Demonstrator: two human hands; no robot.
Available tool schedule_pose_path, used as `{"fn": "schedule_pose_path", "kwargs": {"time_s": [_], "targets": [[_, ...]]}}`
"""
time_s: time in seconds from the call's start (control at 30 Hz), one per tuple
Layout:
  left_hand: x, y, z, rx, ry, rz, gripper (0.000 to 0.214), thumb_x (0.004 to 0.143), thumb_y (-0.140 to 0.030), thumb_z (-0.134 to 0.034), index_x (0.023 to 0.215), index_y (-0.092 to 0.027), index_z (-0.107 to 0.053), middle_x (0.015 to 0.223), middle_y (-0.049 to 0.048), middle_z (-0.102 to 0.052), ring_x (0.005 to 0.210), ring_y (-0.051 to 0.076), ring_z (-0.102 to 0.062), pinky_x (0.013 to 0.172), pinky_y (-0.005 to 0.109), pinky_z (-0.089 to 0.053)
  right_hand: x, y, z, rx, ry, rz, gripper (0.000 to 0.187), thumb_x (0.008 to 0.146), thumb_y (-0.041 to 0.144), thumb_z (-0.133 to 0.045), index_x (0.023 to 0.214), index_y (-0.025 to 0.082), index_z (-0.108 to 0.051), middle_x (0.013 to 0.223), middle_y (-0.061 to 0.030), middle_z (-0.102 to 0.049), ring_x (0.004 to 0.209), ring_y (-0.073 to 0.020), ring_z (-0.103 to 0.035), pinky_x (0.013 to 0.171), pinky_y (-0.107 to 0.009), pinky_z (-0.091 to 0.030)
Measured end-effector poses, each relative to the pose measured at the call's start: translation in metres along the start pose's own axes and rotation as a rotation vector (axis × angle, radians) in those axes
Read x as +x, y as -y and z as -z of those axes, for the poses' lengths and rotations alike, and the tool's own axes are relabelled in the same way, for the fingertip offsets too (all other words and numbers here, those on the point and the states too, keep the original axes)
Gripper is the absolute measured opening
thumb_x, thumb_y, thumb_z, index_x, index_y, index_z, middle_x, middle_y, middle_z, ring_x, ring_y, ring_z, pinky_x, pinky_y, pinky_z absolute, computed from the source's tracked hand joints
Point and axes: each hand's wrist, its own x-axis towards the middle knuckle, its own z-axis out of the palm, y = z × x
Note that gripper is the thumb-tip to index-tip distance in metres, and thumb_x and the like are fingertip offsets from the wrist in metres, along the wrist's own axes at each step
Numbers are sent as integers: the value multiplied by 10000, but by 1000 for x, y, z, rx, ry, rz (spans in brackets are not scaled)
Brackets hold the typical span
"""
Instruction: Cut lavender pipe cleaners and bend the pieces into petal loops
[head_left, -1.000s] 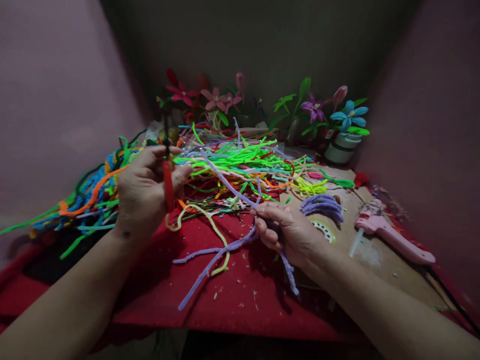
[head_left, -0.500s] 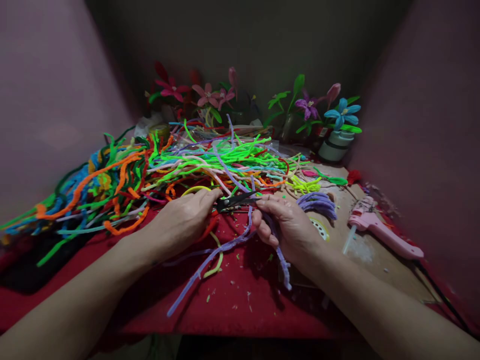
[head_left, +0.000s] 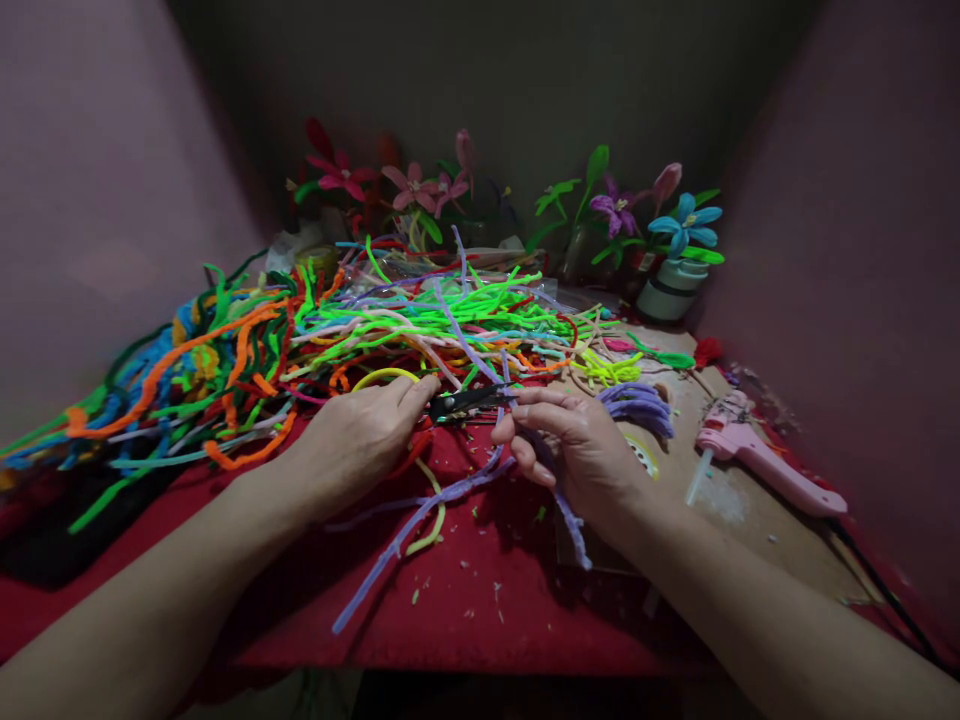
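My left hand (head_left: 360, 435) is closed around a pair of scissors (head_left: 466, 402), whose dark blades point right toward my other hand. A bit of their red handle shows under my fingers. My right hand (head_left: 577, 445) is closed, thumb and index finger pinching a purple pipe cleaner (head_left: 574, 530) close to the blade tips. One part of that pipe cleaner hangs below my palm; the rest is hidden by my fingers. More purple pipe cleaners (head_left: 409, 540) lie crossed on the red cloth beneath my hands, over a curved yellow one (head_left: 439, 520).
A heap of colourful pipe cleaners (head_left: 442, 310) spreads across the back and left. A bundle of bent purple ones (head_left: 637, 408) and a pink glue gun (head_left: 772, 455) rest on cardboard (head_left: 810, 545) at right. Pipe-cleaner flowers (head_left: 686, 228) stand along the back.
The scissors and my left hand have shifted slightly left. My right hand's fingers have moved a little, still pinching near the blade tips.
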Motion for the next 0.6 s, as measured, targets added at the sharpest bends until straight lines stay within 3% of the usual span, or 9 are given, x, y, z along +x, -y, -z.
{"fn": "schedule_pose_path", "kwargs": {"time_s": [0.27,0.43,0.6], "targets": [[2,-6,7,136,9,-6,368,821,-79,-358,1161,-94,-499,772,78,-592,626,191,-578,468,263,-400,0,2,-1,-26,12,-1,109,646,151,-570,728,145,-498,575,-32,-644,345,-62,-432,293,-154,-246],[2,-8,5,-14,140,24,360,850,-106,-304,1163,-102,-484,789,80,-603,608,186,-580,459,260,-410,-1,3,0,-48,4,-4,73,659,171,-566,702,145,-513,549,-7,-622,340,-40,-377,311,-153,-230],[2,-10,3,-194,177,9,276,853,-91,-299,1022,-101,-517,797,87,-606,687,193,-597,523,261,-437,0,2,0,-69,-22,-13,72,651,166,-535,710,161,-494,477,20,-581,322,-44,-328,310,-165,-184]]}}
